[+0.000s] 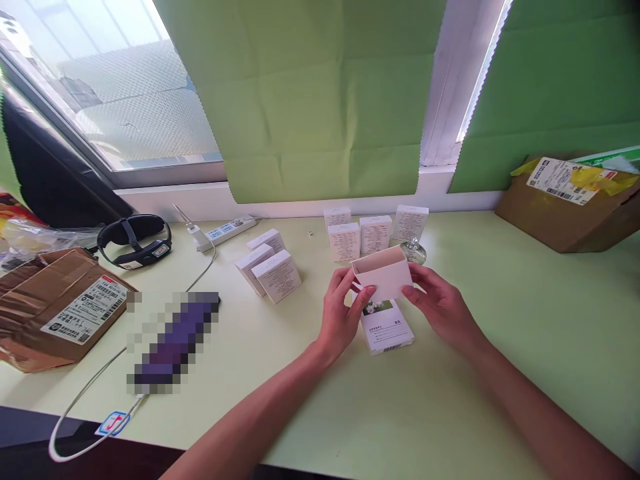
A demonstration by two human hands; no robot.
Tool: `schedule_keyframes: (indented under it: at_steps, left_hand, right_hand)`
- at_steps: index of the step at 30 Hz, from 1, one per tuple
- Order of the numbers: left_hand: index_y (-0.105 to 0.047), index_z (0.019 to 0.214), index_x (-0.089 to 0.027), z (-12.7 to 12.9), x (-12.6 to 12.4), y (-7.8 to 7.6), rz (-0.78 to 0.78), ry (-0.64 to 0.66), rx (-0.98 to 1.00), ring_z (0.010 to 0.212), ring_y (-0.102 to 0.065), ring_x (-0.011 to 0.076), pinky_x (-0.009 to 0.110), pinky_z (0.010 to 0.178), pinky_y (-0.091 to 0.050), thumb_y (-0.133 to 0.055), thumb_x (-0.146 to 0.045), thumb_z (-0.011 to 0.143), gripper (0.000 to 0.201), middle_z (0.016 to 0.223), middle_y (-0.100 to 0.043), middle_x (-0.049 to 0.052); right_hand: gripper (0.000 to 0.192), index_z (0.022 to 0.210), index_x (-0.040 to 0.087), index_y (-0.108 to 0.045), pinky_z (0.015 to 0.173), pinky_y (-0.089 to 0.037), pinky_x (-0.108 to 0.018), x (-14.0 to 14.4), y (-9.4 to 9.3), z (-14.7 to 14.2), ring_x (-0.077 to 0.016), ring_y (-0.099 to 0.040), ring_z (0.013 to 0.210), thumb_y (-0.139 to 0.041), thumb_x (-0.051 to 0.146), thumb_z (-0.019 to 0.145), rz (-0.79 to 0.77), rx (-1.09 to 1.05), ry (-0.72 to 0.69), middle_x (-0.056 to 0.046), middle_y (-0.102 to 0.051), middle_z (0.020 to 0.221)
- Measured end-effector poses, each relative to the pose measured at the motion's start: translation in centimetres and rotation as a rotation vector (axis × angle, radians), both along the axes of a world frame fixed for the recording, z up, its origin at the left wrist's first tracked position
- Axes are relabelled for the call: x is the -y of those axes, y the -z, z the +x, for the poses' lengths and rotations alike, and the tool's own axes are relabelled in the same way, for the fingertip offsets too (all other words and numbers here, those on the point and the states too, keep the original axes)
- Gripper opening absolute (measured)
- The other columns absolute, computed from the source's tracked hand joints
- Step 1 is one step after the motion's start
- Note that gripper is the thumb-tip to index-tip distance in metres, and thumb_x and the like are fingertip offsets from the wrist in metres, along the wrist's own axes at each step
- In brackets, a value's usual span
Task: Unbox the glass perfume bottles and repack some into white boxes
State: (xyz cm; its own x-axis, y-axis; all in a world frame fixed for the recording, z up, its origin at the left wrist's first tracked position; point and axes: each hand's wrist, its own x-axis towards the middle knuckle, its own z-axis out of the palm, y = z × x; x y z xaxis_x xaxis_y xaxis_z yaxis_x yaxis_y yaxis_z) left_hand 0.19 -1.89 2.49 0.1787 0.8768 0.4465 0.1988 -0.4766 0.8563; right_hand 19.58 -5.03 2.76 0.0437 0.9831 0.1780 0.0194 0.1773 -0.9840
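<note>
Between my two hands a small white carton [384, 280] is held up over the table, its open top facing away from me. My left hand [345, 307] pinches its left end, thumb on the near face. At the right end, the thumb and fingers of my right hand [443, 300] close on it. Below lies a flat white box with a flower picture [389, 333], partly covered by the carton. Just behind my right fingers sits a clear round glass-like object [414, 251], partly hidden.
Several small white boxes [376, 235] stand behind my hands, and three more [277, 277] stand to the left. A pixelated phone [175, 343] with a white cable lies further left. Cardboard boxes sit at left [65, 307] and right [560, 213]. A power strip [231, 230] lies near the windowsill.
</note>
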Motion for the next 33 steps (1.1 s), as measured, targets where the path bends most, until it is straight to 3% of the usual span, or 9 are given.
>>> schedule_keyframes:
  at_steps: [9, 16, 19, 22, 24, 27, 31, 33]
  left_hand:
    - [-0.067, 0.113, -0.025, -0.1, -0.3, -0.4, -0.069, 0.103, 0.133, 0.112, -0.058, 0.0201, 0.032, 0.086, -0.057, -0.056, -0.039, 0.091, 0.027, 0.126, -0.056, 0.007]
    - [-0.061, 0.124, -0.023, -0.1, 0.0, -0.9, -0.138, 0.181, 0.109, 0.106, -0.060, 0.0205, 0.030, 0.084, -0.053, -0.047, -0.040, 0.096, 0.035, 0.121, -0.065, 0.006]
    - [-0.058, 0.127, -0.025, -0.3, -0.5, -0.6, -0.065, 0.103, 0.001, 0.108, -0.057, 0.0204, 0.033, 0.088, -0.050, -0.044, -0.042, 0.097, 0.038, 0.125, -0.059, 0.008]
    - [-0.062, 0.115, -0.024, -0.8, -1.2, 0.3, -0.077, -0.046, -0.207, 0.104, -0.055, 0.0218, 0.035, 0.084, -0.050, -0.051, -0.052, 0.091, 0.038, 0.115, -0.056, 0.009]
    - [-0.061, 0.110, -0.023, -1.2, -1.6, 1.2, -0.127, -0.063, -0.339, 0.106, -0.054, 0.0243, 0.036, 0.083, -0.050, -0.057, -0.058, 0.085, 0.043, 0.110, -0.054, 0.010]
    - [-0.056, 0.117, -0.021, -1.6, -2.2, 2.2, -0.175, -0.058, -0.437, 0.110, -0.052, 0.0282, 0.039, 0.086, -0.048, -0.062, -0.063, 0.077, 0.058, 0.112, -0.051, 0.012]
    - [-0.047, 0.130, -0.022, -1.7, -2.6, 2.1, -0.251, -0.058, -0.491, 0.116, -0.049, 0.0286, 0.039, 0.091, -0.046, -0.061, -0.059, 0.080, 0.064, 0.118, -0.050, 0.013]
    - [-0.043, 0.135, -0.025, -1.5, -2.3, 1.5, -0.167, -0.134, -0.526, 0.121, -0.043, 0.0273, 0.042, 0.099, -0.042, -0.056, -0.048, 0.088, 0.054, 0.124, -0.047, 0.011]
  right_hand:
    - [0.044, 0.122, 0.030, -0.061, 0.096, -0.054, -0.042, -0.1, -0.1, 0.0, -0.0259, -0.061, 0.116, -0.072, 0.039, 0.080, -0.021, -0.015, -0.024, -0.004, -0.064, 0.126]
    - [0.049, 0.121, 0.028, -0.064, 0.102, -0.051, -0.045, -0.3, 0.0, 0.5, -0.0264, -0.061, 0.118, -0.078, 0.036, 0.075, -0.061, -0.038, -0.003, -0.004, -0.067, 0.124]
    - [0.046, 0.119, 0.029, -0.064, 0.102, -0.051, -0.045, -0.6, 0.0, 0.7, -0.0250, -0.062, 0.116, -0.077, 0.036, 0.076, -0.063, -0.061, 0.022, -0.003, -0.068, 0.122]
    - [0.042, 0.118, 0.030, -0.063, 0.103, -0.050, -0.044, -0.9, 0.1, 1.1, -0.0232, -0.062, 0.115, -0.075, 0.038, 0.078, -0.037, -0.088, 0.095, -0.003, -0.068, 0.121]
    - [0.041, 0.117, 0.031, -0.062, 0.103, -0.049, -0.045, -1.2, 0.3, 1.4, -0.0232, -0.062, 0.114, -0.074, 0.039, 0.079, -0.025, -0.110, 0.138, -0.003, -0.067, 0.122]
    - [0.038, 0.115, 0.031, -0.061, 0.103, -0.048, -0.046, -1.5, 0.6, 1.9, -0.0232, -0.061, 0.114, -0.073, 0.041, 0.080, -0.017, -0.141, 0.148, -0.003, -0.066, 0.122]
    - [0.038, 0.114, 0.033, -0.061, 0.103, -0.049, -0.044, -1.7, 1.0, 2.2, -0.0224, -0.060, 0.115, -0.074, 0.040, 0.079, -0.011, -0.151, 0.149, -0.002, -0.066, 0.122]
    - [0.037, 0.112, 0.033, -0.062, 0.102, -0.049, -0.044, -1.8, 1.1, 2.2, -0.0223, -0.061, 0.113, -0.075, 0.041, 0.078, -0.012, -0.163, 0.154, -0.001, -0.066, 0.121]
